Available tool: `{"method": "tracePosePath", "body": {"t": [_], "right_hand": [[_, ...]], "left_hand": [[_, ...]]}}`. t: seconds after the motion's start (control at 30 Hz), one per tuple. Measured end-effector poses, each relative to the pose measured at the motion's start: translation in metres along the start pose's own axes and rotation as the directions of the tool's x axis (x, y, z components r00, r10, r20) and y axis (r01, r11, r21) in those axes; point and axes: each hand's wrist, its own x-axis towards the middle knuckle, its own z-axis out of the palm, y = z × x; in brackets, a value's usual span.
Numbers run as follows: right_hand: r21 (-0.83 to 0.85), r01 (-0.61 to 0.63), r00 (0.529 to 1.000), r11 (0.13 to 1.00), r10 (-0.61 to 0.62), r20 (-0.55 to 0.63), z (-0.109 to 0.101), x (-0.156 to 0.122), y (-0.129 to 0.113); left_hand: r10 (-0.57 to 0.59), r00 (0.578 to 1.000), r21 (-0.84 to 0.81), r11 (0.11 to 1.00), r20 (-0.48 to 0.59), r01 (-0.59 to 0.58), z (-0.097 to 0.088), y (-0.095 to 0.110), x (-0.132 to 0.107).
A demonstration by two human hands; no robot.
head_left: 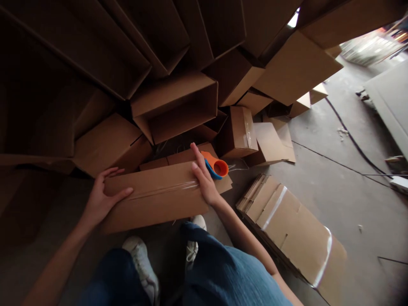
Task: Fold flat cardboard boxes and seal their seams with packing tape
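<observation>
A long brown cardboard box [156,197] lies in front of my knees, with clear tape along its middle seam. My left hand [103,193] grips the box's left end, thumb on top and fingers curled over the far edge. My right hand [204,176] rests on the box's right end and holds an orange and blue tape dispenser [216,167] against the top. My jeans and white shoes [143,263] show below the box.
Assembled empty cartons [175,104] are piled high behind and to the left. A bundle of flat cartons [287,221] lies on the concrete floor at right. A small taped box [240,131] stands beyond the dispenser. A black cable [353,144] crosses the floor.
</observation>
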Motion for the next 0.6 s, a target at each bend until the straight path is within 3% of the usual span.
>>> {"method": "tracePosePath", "body": {"t": [0.17,0.27,0.4,0.6], "right_hand": [[0.175,-0.193,0.978,0.965,0.204,-0.045,-0.024,-0.006,0.044],[0.175,-0.198,0.975,0.964,0.212,-0.067,-0.027,-0.007,0.044],[0.124,-0.156,0.978,0.980,0.171,-0.119,-0.027,-0.006,0.036],[0.105,-0.258,0.965,0.961,0.251,0.068,-0.033,-0.009,0.034]], "left_hand": [[0.031,0.998,-0.187,0.982,-0.053,-0.040,0.027,0.005,0.006],[-0.052,0.998,-0.267,0.962,0.024,0.056,0.024,-0.001,0.004],[-0.211,0.966,-0.192,0.952,0.151,0.238,0.011,-0.002,-0.007],[-0.231,0.958,-0.081,0.966,0.169,0.247,0.008,0.012,-0.012]]}}
